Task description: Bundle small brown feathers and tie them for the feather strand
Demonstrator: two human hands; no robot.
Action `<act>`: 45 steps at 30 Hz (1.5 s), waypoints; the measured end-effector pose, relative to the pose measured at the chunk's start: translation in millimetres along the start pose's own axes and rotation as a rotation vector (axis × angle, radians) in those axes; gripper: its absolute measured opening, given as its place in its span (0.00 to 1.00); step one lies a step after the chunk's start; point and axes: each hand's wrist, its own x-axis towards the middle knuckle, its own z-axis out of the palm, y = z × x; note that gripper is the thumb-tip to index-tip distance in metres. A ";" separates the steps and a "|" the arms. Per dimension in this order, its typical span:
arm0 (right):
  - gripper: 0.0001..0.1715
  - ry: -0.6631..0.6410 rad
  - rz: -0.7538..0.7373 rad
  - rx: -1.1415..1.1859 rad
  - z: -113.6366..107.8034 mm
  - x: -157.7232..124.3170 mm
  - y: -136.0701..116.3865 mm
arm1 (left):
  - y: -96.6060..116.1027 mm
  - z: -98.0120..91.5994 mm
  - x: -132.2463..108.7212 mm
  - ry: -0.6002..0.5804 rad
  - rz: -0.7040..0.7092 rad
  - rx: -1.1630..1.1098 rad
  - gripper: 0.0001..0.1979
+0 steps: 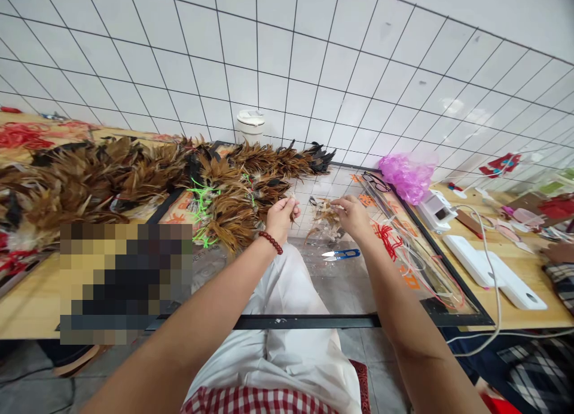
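My left hand (283,218), with a beaded bracelet on its wrist, is closed in a pinch; a small pale tip shows at its fingers, too small to name. Brown feather bundles (228,214) lie just left of it on a glass-topped table (309,282). My right hand (352,215) has its thumb and fingers pressed together at the edge of a small heap of loose feathers (327,223); what it pinches is hard to make out. Below that heap lie blue-handled thread snips (341,254). Bright green ties (204,214) stick out of the left bundles.
A white lidded cup (250,126) stands behind the feathers. On the right are a pink plastic bag (409,176), glasses (376,182), red strings (389,241), a white charger (436,211) and a power strip (493,270). A person's checked sleeve (560,282) shows at the right edge.
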 end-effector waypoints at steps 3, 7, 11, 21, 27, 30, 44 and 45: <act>0.23 -0.011 0.000 -0.036 5.0 -1.8 -3.0 | -0.1 0.6 -1.7 -0.010 0.004 0.019 0.09; 0.15 -0.073 0.021 -0.035 7.5 -1.6 -4.2 | -0.7 0.5 -2.0 -0.030 0.015 0.032 0.08; 0.13 -0.082 -0.004 -0.029 0.3 0.0 -8.2 | -2.7 0.0 -0.8 -0.033 0.016 0.067 0.08; 0.14 -0.060 -0.391 -0.116 -11.9 -9.3 -48.8 | -11.7 -2.4 -3.4 -0.201 0.148 0.456 0.08; 0.12 0.040 -0.417 -0.136 -8.6 -10.3 -56.1 | -6.4 0.3 -9.3 -0.319 0.189 0.645 0.12; 0.12 0.064 -0.404 -0.134 -6.0 -11.0 -57.1 | -4.7 1.2 -9.9 -0.357 0.201 0.715 0.13; 0.08 -0.413 -0.389 0.006 -9.3 -5.6 -24.7 | -13.7 -6.9 1.5 -0.226 0.190 0.609 0.12; 0.09 -0.413 -0.402 -0.005 -7.6 -5.6 -25.6 | -14.3 -6.7 1.0 -0.247 0.193 0.619 0.12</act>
